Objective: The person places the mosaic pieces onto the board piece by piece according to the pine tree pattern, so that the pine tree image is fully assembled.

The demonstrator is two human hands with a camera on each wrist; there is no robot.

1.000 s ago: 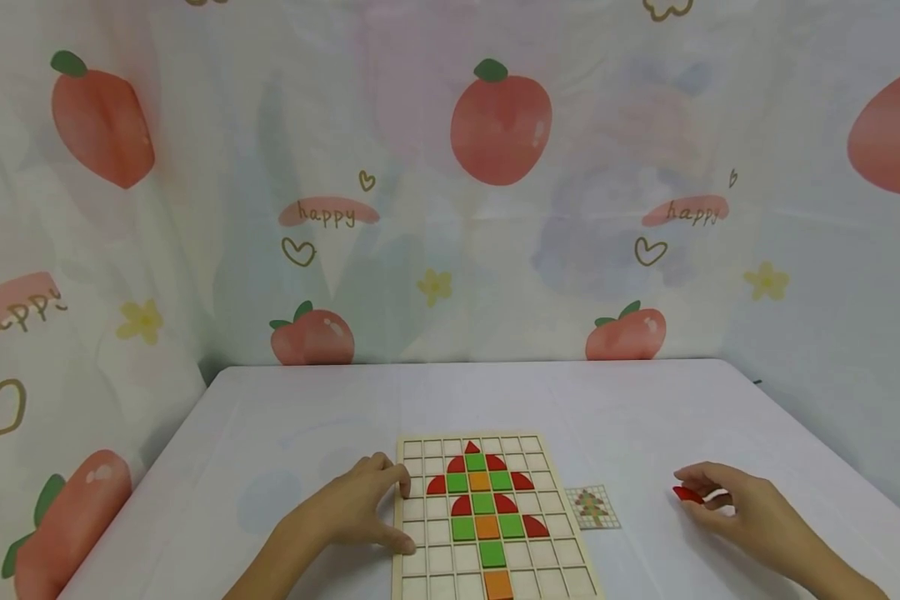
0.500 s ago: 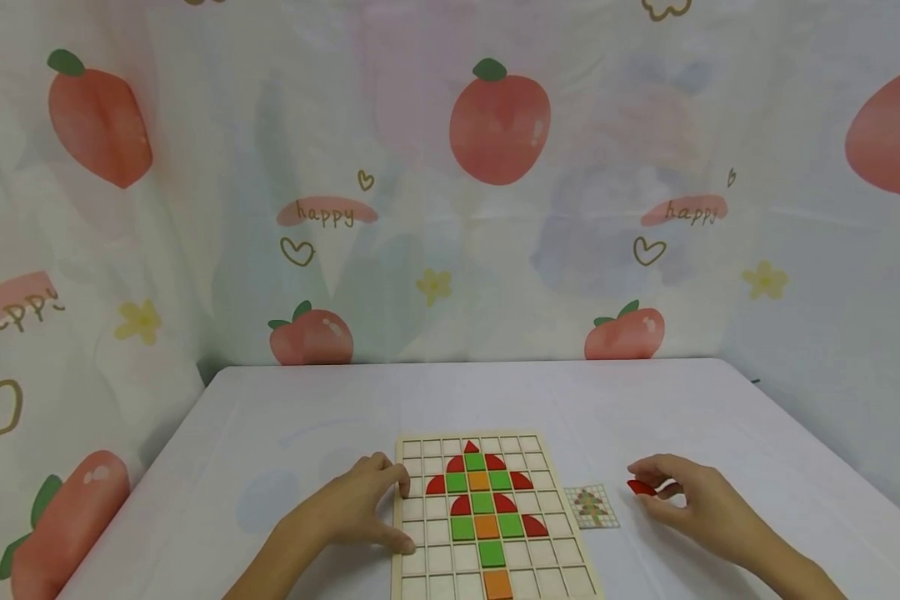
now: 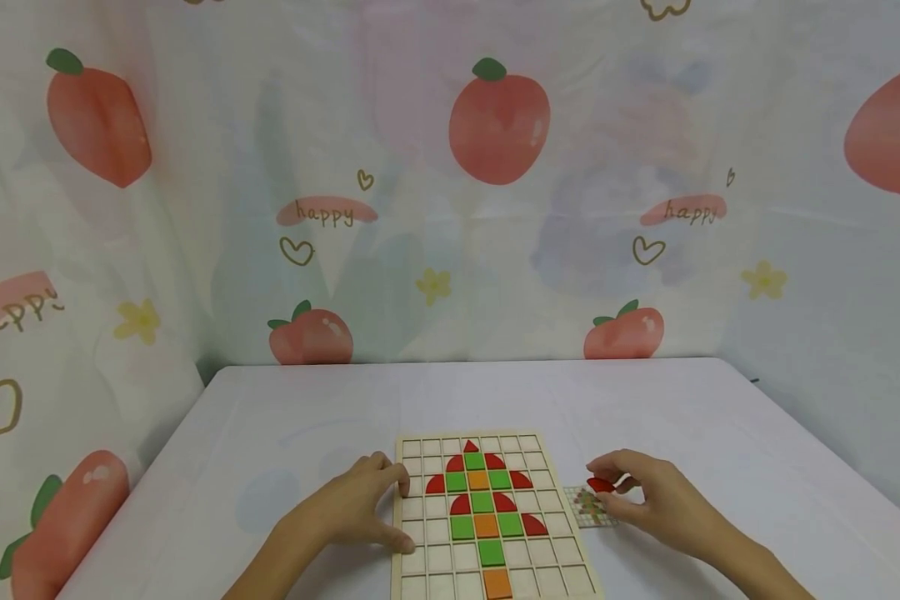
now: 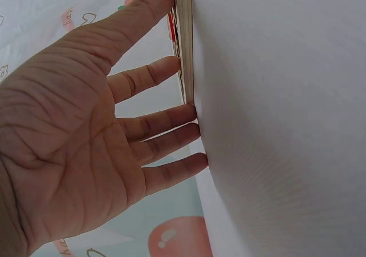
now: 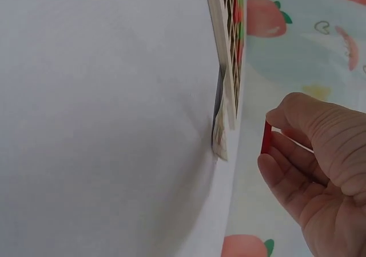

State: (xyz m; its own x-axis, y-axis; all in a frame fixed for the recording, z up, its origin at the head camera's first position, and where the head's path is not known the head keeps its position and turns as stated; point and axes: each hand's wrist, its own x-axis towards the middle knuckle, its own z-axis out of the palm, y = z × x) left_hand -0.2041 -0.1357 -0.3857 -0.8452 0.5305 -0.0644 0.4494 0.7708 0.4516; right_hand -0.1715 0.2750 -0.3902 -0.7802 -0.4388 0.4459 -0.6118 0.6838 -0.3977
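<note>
On the table lies a wooden grid board (image 3: pixel 542 551) with green, orange and red tiles arranged in a tree shape. My left hand (image 3: pixel 348 504) rests at its left edge, thumb and index fingertip on the rim; in the left wrist view the fingers (image 4: pixel 163 120) are spread and fairly straight. My right hand (image 3: pixel 656 504), just right of the board, pinches a thin red tile (image 3: pixel 601 484) with a curved edge. That tile (image 5: pixel 266 137) shows edge-on between thumb and fingertips in the right wrist view, raised off the table.
A small pattern card (image 3: pixel 587 508) printed with a tree on a grid lies against the board's right edge, partly covered by my right hand in the head view. A white cloth covers the table (image 3: pixel 307 408). Behind hangs a fruit-print curtain (image 3: pixel 435 233).
My right hand has moved left with the red tile, from the table's right side to over the pattern card. The left hand and the board have stayed in place.
</note>
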